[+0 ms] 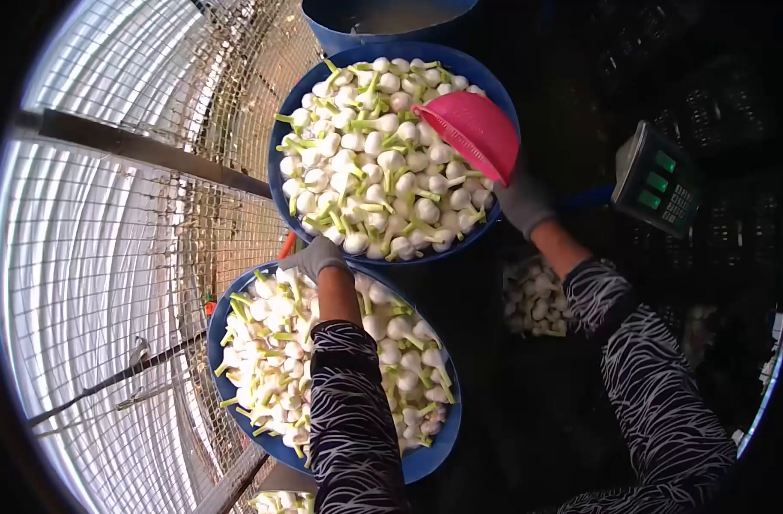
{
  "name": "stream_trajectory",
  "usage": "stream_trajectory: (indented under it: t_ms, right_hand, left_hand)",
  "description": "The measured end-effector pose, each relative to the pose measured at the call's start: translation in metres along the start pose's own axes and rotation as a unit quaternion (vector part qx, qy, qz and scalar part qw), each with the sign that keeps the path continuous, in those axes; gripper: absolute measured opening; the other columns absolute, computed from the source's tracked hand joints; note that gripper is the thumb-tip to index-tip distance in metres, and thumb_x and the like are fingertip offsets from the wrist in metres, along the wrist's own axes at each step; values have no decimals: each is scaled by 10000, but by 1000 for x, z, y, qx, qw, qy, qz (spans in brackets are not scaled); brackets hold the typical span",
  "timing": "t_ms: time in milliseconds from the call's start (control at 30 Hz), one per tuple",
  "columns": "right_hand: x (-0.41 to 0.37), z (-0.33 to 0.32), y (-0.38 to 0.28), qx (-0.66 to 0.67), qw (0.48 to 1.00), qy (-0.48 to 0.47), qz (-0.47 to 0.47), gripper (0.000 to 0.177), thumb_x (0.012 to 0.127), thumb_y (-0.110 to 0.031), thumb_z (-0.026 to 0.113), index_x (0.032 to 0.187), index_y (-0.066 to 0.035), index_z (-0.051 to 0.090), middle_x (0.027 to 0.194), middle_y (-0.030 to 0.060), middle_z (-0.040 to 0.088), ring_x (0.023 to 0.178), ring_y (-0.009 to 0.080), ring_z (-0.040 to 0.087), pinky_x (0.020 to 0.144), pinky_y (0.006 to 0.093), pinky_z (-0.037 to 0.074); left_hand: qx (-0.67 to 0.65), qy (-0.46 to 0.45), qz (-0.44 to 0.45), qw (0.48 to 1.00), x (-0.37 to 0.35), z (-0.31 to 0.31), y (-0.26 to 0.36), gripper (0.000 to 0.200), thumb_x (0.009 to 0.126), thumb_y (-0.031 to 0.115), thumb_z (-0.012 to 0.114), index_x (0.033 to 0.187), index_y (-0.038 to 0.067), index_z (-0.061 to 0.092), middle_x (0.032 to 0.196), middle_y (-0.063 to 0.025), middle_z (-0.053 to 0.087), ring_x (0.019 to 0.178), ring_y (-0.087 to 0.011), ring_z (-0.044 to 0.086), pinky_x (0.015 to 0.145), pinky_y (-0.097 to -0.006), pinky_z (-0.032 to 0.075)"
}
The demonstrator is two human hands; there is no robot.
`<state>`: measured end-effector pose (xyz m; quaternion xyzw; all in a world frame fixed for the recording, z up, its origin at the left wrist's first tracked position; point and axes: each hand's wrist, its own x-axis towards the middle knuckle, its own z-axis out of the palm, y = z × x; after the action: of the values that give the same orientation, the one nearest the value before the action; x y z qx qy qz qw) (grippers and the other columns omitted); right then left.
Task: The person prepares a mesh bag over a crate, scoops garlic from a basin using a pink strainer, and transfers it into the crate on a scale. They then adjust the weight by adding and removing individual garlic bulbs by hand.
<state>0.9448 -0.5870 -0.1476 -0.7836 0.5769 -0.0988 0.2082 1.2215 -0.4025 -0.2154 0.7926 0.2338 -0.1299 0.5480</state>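
Observation:
My right hand (527, 202), in a grey glove, is closed on the edge of a pink plastic colander (475, 130). The colander is tipped on its side over the right part of a blue tub (505, 81) heaped with white garlic bulbs (357, 163) with short green stems. My left hand (317, 257), also gloved in grey, is where this tub meets a nearer blue tub (439, 454). Its fingers are mostly hidden, so whether it grips a rim does not show. More trimmed garlic bulbs (267, 351) fill the nearer tub, partly behind my left forearm.
Another blue tub (323, 34) stands at the far end. A digital scale (661, 180) with lit green displays is at the right. Wire mesh (109, 257) and a metal bar (134, 146) line the left side. More garlic (537, 300) lies in shadow below my right hand.

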Motion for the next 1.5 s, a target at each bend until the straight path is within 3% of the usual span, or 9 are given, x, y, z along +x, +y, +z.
stream_trajectory:
  t_ms: [267, 467, 800, 933, 1067, 1167, 1200, 1267, 1500]
  right_hand:
    - [121, 27, 12, -118, 973, 142, -136, 862, 852, -263, 601, 1508, -92, 69, 1103, 268, 621, 897, 430, 647, 802, 504, 518]
    - [171, 48, -6, -286, 954, -17, -88, 831, 869, -305, 574, 1509, -89, 91, 1111, 259, 627, 908, 381, 667, 819, 474, 517]
    - [141, 182, -6, -140, 951, -273, 34, 533, 841, -283, 551, 1300, -16, 505, 1164, 238, 620, 1043, 357, 631, 892, 454, 493]
    - [135, 313, 69, -260, 855, -367, -258, 197, 864, -170, 546, 907, -80, 716, 950, 138, 701, 873, 320, 673, 737, 373, 530]
    - [90, 253, 13, -31, 891, -411, -190, 190, 882, -163, 547, 1003, -87, 672, 1034, 106, 688, 913, 226, 650, 775, 354, 511]
    - [89, 264, 32, 222, 887, -399, -68, 221, 886, -153, 550, 1075, -80, 638, 1048, 97, 680, 927, 210, 632, 796, 347, 505]
    - [88, 242, 22, 214, 898, -370, -100, 225, 887, -149, 550, 1084, -78, 631, 1041, 94, 681, 924, 213, 630, 801, 345, 504]
    - [80, 175, -13, 353, 866, -335, -113, 252, 897, -148, 542, 1132, -79, 602, 1099, 98, 661, 979, 211, 612, 836, 331, 493]
    - [65, 137, 18, 105, 902, -334, -252, 291, 920, -196, 527, 1208, -155, 536, 1190, 72, 601, 1066, 210, 578, 895, 330, 472]
  left_hand:
    - [105, 65, 61, 990, -29, 8, 9, 496, 797, -67, 509, 1238, 27, 303, 1030, -232, 553, 829, -276, 630, 709, -338, 534]
    - [127, 71, 125, 982, 18, 11, -37, 595, 797, -45, 517, 1315, -31, 226, 1103, -275, 520, 957, -308, 570, 860, -359, 448]
    - [85, 36, 140, 986, -20, 14, -6, 388, 776, -65, 524, 1110, 19, 346, 967, -151, 505, 811, -220, 528, 807, -313, 465]
    - [26, 25, 95, 995, -32, 14, 8, 422, 776, -65, 528, 1145, 12, 338, 1025, -162, 497, 877, -209, 529, 838, -308, 463]
    - [211, 45, 132, 968, -24, 12, -1, 596, 846, 44, 483, 1315, -166, 181, 1001, -283, 576, 733, -319, 582, 689, -370, 496]
    - [213, 25, 81, 973, -22, 11, 1, 567, 842, 42, 488, 1300, -154, 218, 988, -285, 583, 749, -319, 592, 700, -365, 497]
    - [60, 15, 61, 996, -33, 15, 11, 331, 780, -53, 536, 1079, -1, 402, 928, -164, 555, 723, -220, 563, 694, -335, 510]
    - [133, 24, 98, 986, -16, 11, -8, 436, 815, -1, 510, 1192, -87, 309, 966, -241, 577, 744, -282, 589, 705, -351, 502]
    - [-41, -27, 30, 998, 30, 6, -43, 590, 807, -24, 596, 1293, 31, 266, 960, -170, 553, 779, -237, 589, 727, -348, 523]
